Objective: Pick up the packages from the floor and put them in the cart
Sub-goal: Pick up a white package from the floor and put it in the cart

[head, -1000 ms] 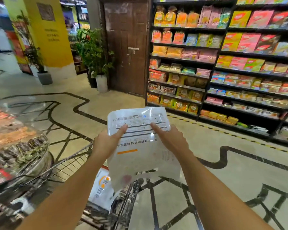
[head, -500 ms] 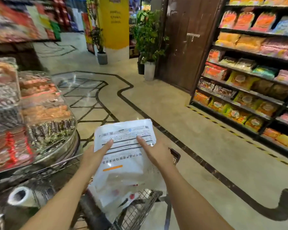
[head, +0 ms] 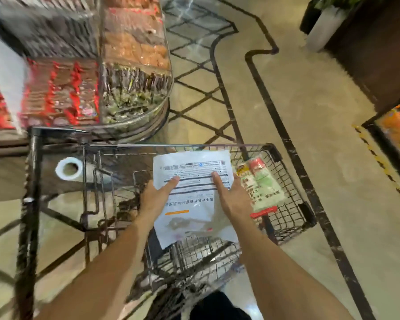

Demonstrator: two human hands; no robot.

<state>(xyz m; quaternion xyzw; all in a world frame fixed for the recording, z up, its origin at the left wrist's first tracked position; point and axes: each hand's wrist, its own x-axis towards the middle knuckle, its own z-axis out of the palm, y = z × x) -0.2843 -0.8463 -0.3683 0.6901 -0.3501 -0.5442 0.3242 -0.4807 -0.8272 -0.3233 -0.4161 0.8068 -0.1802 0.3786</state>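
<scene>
Retail shop, supermarket type. Wire shopping cart [head: 284, 181] at centre. Clear-fronted bulk display bins [head: 116, 72] at 11 o'clock, packed with red-wrapped and loose snacks. Shelf edge with orange packets [head: 397, 128] at 3 o'clock. Polished beige floor [head: 310, 100] with dark inlaid lines. Potted plant's white pot [head: 321, 31] at 1 o'clock.

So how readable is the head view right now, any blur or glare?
Head view: motion blur smears the clear snack display bins and shelf edge at right; the white plastic mailer package, both hands and the black wire cart stay fairly sharp; wide-angle bending curves the floor lines; no strong glare.
</scene>
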